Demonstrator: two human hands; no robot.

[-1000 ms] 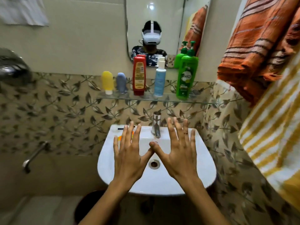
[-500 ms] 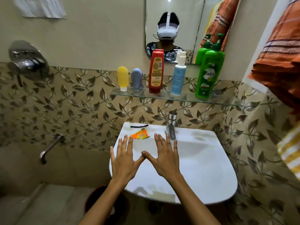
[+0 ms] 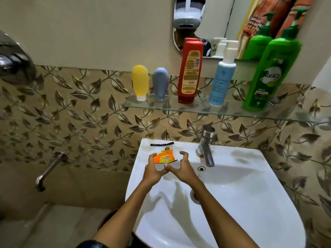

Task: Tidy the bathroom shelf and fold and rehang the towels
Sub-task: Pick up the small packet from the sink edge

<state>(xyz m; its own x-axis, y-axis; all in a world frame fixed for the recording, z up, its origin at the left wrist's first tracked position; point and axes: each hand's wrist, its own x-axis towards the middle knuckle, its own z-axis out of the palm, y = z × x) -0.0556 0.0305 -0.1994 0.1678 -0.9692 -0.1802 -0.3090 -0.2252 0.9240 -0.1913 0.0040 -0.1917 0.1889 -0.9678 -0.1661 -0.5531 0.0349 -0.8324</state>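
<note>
An orange sachet wrapper (image 3: 163, 157) lies on the back-left rim of the white sink (image 3: 241, 203). My left hand (image 3: 154, 170) curls its fingers over the wrapper's left edge. Beside it, my right hand (image 3: 181, 167) hovers with clawed fingers, its thumb at the wrapper's lower edge. Above, the glass shelf (image 3: 197, 109) carries a yellow tube (image 3: 140, 82), a grey-blue tube (image 3: 160, 83), a red bottle (image 3: 190, 72), a light blue pump bottle (image 3: 221, 81) and a green pump bottle (image 3: 268, 76), all upright in a row. An orange striped towel (image 3: 256, 20) shows only as a mirror reflection.
A thin black strip (image 3: 162, 144) lies on the rim behind the wrapper. The chrome tap (image 3: 206, 149) stands right of my hands. A wall spout (image 3: 48, 169) and a shower valve (image 3: 12, 61) are at the left. A dark bin (image 3: 107, 219) sits under the sink.
The view has swung left and down, so the hanging towels have left the frame. Both hands moved from spread flat over the basin to the wrapper, fingers now curled.
</note>
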